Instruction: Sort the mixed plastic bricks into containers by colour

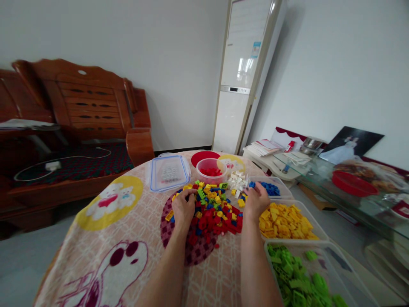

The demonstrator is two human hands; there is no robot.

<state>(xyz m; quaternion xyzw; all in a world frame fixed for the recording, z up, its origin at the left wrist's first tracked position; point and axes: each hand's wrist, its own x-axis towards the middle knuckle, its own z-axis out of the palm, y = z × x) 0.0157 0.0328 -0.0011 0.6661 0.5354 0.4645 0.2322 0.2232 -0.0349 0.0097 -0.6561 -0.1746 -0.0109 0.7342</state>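
Note:
A mixed heap of toy building bricks (212,213) in red, yellow, blue and green lies on the patterned tablecloth. My left hand (183,207) is at the heap's left edge, its fingers apart and bent down among the bricks; no held piece shows. Over the right side of the heap, my right hand (257,199) pinches a blue brick (252,184) between its fingertips. That brick is beside a clear box of blue bricks (271,189). A small pile of white bricks (237,181) lies just left of it.
Clear boxes of yellow bricks (286,221) and green bricks (297,273) stand along the right edge. A round tub (211,163) holding red bricks stands behind the heap, beside a blue-rimmed clear lid (170,172). A cluttered glass table (345,183) is farther right.

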